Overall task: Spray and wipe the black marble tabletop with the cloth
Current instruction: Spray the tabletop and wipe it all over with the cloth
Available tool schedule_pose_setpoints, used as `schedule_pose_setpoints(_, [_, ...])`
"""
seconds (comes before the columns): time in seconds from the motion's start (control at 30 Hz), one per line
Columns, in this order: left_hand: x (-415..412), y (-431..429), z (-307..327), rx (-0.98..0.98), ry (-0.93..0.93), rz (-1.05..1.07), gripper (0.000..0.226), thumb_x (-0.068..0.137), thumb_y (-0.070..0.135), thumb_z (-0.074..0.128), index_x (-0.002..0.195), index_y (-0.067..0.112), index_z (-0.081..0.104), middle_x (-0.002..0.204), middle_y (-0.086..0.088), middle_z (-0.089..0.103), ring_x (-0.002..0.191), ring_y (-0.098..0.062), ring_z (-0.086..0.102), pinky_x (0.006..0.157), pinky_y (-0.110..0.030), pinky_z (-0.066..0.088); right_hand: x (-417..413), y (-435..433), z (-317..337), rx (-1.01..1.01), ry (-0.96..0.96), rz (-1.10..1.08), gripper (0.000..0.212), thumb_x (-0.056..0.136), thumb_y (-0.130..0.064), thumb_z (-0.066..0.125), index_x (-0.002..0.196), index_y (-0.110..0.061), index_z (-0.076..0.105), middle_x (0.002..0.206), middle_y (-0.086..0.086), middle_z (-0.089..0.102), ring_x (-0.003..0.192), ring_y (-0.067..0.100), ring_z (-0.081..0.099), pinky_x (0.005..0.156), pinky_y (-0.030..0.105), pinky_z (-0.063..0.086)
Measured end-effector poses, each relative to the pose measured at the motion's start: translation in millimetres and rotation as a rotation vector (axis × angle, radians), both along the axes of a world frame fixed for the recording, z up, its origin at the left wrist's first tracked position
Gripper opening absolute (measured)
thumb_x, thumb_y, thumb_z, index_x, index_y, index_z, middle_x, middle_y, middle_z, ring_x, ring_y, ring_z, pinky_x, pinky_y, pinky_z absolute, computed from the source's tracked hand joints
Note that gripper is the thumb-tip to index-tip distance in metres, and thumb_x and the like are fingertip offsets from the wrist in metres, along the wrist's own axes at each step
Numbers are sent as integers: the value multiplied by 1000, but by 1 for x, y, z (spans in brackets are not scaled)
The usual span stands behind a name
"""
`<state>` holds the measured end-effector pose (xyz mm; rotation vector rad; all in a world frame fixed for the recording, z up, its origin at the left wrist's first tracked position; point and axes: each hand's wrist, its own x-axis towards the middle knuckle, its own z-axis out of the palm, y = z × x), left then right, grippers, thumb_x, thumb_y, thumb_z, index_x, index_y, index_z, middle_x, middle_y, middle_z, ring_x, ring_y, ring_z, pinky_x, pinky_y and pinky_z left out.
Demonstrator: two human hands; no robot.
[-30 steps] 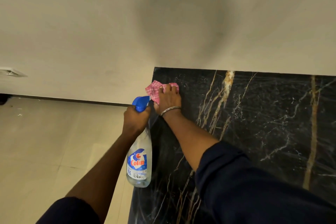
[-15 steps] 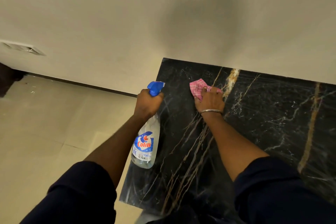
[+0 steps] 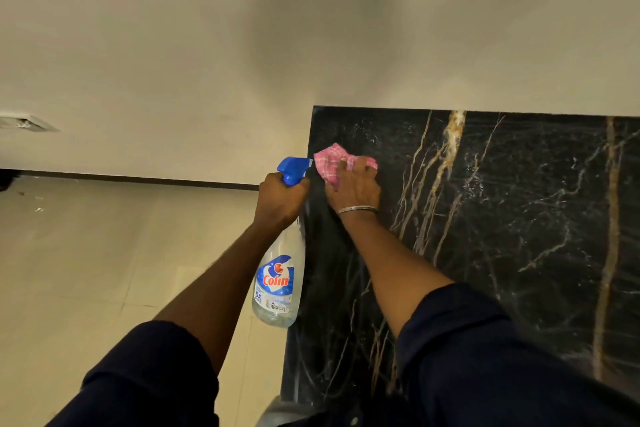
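Pink cloth (image 3: 330, 163) back beside spray bottle (image 3: 277, 284)

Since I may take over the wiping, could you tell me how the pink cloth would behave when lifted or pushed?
The pink cloth is crumpled under the right hand, so it is probably floppy and would droop if lifted. Thin-looking, it is likely light. On the glossy marble tabletop it should slide easily.

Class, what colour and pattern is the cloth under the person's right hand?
Pink with a pale checked pattern, the cloth shows in the head view, the only one.
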<state>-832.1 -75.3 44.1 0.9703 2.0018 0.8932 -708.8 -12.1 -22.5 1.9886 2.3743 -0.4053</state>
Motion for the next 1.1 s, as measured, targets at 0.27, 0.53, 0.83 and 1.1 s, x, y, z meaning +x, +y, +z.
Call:
schedule_pose_setpoints(0.27, [-19,-3,-12,-45,-41,-73,23,90,21,59,99,0,59,73,-14,55,62,-19,54,59,-27,48,7,-19,-5,7,28,25,54,92,-49,50,138,-21,45,137,18,41,124,35,43,80,38,53])
schedule_pose_setpoints(0.53, [-20,3,-6,-19,-43,-127,11,91,17,57,93,7,56,71,-8,54,62,-14,53,62,-25,47,104,-4,-7,27,-62,-378,61,93,-45,50,145,-16,40,143,25,36,128,45,38,90,47,48])
schedule_pose_setpoints(0.83, [-19,3,-7,-9,-10,-158,29,92,37,60,94,8,58,72,-10,58,64,-19,56,65,-30,50,-32,-49,8,32,-34,25,54,98,-47,44,142,-17,39,141,20,41,129,37,41,91,40,51])
schedule_pose_setpoints(1.1, [-15,-1,-4,-44,-9,-185,13,91,21,59,90,9,55,70,-8,54,61,-16,53,63,-27,47,61,-33,-9,19,-24,-85,61,88,-48,50,142,-21,43,141,16,38,127,38,40,82,42,52])
